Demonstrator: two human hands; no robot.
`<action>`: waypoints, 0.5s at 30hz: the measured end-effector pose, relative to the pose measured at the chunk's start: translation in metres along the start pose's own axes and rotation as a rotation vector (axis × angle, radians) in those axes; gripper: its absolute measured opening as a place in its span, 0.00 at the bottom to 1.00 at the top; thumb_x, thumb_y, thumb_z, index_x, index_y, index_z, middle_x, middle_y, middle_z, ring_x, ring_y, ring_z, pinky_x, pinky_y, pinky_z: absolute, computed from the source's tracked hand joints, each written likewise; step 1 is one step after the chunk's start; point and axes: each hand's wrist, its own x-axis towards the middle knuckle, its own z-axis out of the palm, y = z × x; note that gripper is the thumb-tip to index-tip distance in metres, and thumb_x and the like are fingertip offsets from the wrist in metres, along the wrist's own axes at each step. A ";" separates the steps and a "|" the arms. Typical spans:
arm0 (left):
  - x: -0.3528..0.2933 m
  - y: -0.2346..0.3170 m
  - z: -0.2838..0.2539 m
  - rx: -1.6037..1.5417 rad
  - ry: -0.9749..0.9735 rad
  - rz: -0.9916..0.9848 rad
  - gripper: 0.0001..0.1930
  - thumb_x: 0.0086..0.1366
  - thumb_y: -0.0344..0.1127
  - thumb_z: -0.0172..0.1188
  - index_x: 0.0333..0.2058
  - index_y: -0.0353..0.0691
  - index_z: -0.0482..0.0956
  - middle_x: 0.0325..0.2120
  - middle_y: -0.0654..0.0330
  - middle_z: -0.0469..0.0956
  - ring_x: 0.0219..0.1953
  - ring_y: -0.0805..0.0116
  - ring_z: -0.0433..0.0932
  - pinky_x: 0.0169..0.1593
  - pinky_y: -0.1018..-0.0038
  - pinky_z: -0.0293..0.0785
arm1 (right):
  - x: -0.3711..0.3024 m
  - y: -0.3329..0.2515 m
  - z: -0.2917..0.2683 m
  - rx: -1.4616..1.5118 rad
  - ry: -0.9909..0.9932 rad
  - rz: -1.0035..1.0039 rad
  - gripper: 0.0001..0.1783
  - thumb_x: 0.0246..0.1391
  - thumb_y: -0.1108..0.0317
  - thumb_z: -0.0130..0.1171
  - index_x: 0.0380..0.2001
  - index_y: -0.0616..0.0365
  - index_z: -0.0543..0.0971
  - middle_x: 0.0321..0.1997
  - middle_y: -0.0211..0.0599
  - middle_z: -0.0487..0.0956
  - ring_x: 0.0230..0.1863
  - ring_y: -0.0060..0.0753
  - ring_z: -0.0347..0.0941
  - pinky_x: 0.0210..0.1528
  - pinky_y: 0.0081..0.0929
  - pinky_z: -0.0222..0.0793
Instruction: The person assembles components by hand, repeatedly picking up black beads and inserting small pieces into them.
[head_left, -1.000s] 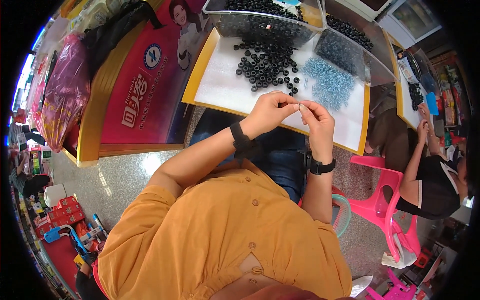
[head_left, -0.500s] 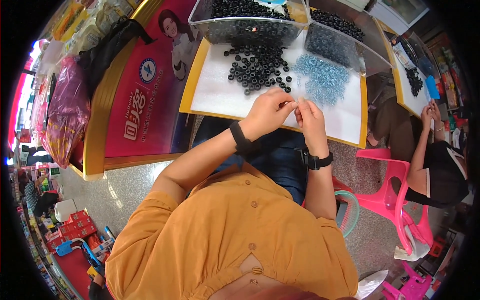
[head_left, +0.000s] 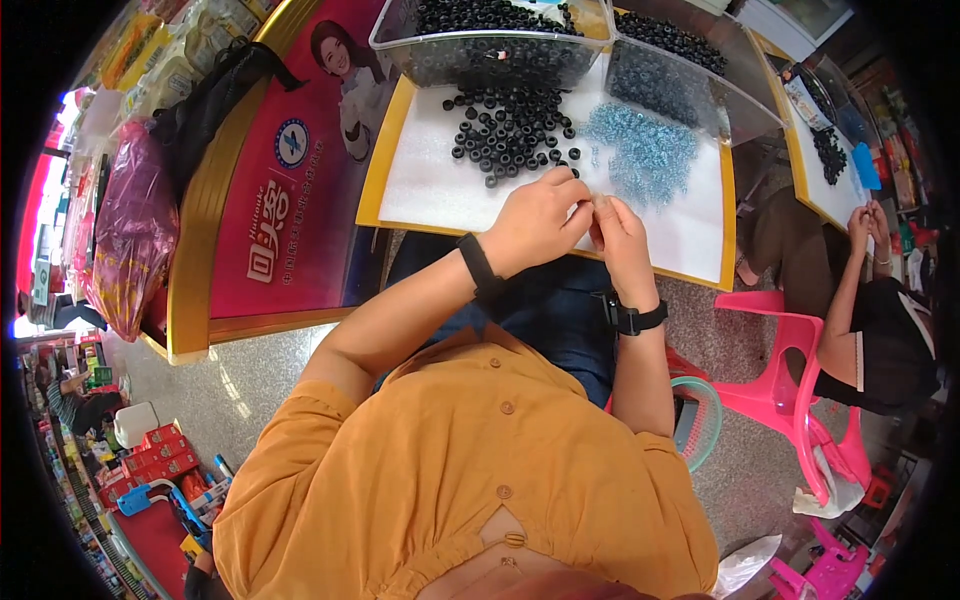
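Loose black beads (head_left: 505, 135), glossy, rounded and pierced, lie in the upper centre of the frame, just beyond the fingers of the left hand (head_left: 540, 222); the nearest sit close to its knuckles. To their right, tiny translucent blue bits (head_left: 645, 150) form a grainy patch beyond the right hand (head_left: 624, 242). The two hands meet near the fingertips, thumbs and forefingers drawn in; whether they are clamped on anything cannot be told. Beneath lies a white-topped table (head_left: 430, 197) with a yellow rim. At the top of the frame, a clear plastic tub (head_left: 398, 60) holds a mass of black beads, and a second tub (head_left: 745, 115) beside it holds more. A crinkled purple bag (head_left: 135, 230) shows at left, a moulded pink chair (head_left: 745, 398) at right.
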 end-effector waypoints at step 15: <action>0.000 -0.028 0.003 -0.687 -0.144 -0.580 0.10 0.66 0.36 0.48 0.27 0.40 0.72 0.22 0.68 0.64 0.21 0.80 0.61 0.22 0.79 0.56 | 0.005 0.006 0.005 -0.669 0.181 -0.571 0.08 0.63 0.69 0.54 0.40 0.63 0.76 0.37 0.45 0.77 0.36 0.42 0.74 0.40 0.32 0.70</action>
